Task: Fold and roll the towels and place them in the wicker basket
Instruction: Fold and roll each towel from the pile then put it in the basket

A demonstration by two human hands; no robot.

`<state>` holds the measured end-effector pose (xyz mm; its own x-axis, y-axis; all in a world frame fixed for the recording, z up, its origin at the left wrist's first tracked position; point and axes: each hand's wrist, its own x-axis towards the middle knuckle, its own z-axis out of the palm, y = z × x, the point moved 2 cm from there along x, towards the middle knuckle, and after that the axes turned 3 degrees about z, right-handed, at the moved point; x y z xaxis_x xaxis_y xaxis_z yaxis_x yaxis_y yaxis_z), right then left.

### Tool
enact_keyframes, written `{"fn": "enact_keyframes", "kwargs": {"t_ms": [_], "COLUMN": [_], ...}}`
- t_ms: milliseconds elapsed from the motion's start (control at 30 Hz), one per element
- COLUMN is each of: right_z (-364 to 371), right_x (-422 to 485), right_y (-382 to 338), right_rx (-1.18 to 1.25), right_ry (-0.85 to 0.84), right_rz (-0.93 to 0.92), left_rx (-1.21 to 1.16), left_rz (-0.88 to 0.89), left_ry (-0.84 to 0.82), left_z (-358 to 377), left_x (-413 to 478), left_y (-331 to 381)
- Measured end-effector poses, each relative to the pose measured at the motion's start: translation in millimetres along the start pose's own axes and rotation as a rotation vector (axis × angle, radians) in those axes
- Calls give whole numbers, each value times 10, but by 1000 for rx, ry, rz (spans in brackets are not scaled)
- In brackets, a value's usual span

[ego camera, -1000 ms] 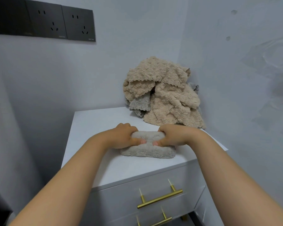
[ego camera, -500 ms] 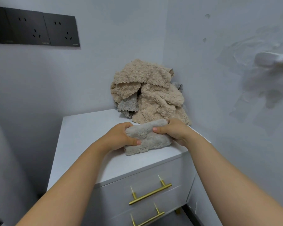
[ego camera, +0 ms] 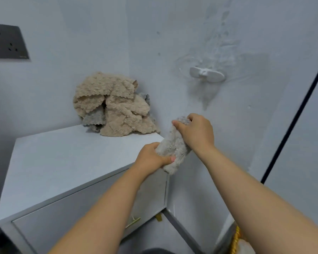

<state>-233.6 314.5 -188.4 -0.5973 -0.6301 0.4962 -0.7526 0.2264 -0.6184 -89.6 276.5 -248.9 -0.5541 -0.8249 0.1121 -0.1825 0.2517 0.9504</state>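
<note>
Head view: left hand (ego camera: pixel 151 158), right hand (ego camera: pixel 196 134), fingers (ego camera: pixel 191 117) curled round rolled towel (ego camera: pixel 173 145), tips hidden.

Both hands gripped a rolled grey fleece towel (ego camera: pixel 173 145) in the air, left hand (ego camera: pixel 151 159) low, right hand (ego camera: pixel 195 132) high. A heap of beige scalloped towels (ego camera: pixel 114 105) sat on the white cabinet top (ego camera: pixel 62 158).

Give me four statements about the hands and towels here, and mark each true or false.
1. The left hand and the right hand both grip the rolled grey towel. True.
2. A towel pile sits at the back corner of the cabinet. True.
3. The rolled grey towel lies flat on the cabinet. False: it is held in the air, by the cabinet's right edge.
4. The towel pile is all grey. False: it is mostly beige, with some grey.
</note>
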Motion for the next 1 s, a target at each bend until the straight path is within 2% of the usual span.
{"fn": "enact_keyframes", "kwargs": {"t_ms": [200,333,400,533,667,733,800,867,933,1000], "right_z": [-694,-1078,-1226,-1391,-1501,-1536,-1539,-1536,-1484,-1416], "right_x": [-267,-432,-517,-652,-679,-682,-712,-773,-904,-1102], "right_y": [261,546,720,1096,1519,1729,1948,2239,2514,2733], "right_rx": [-178,-249,-276,-330,-395,-475,-376,-10,504,916], "right_ry": [124,293,374,396,262,112,1,-110,-206,-272], "right_rz": [-238,-379,-421,-419,-248,-93,114,430,711,891], "left_rx": [-114,-111,-99,-79,-139,-258,-415,-502,-492,-471], "left_rz": [1,4,2,-16,-100,-183,-300,-409,-429,-435], "left_ry": [-156,-242,-291,-375,-456,-482,-496,-515,-517,-499], "left_z": [655,1101,1338,1726,2093,2324,2513,2682,2756,2822], "left_x": [-260,-387,-461,-578,-630,-688,-786,-859,-877,-870], "left_y": [219,333,365,340,226,126,6,-126,-220,-288]}}
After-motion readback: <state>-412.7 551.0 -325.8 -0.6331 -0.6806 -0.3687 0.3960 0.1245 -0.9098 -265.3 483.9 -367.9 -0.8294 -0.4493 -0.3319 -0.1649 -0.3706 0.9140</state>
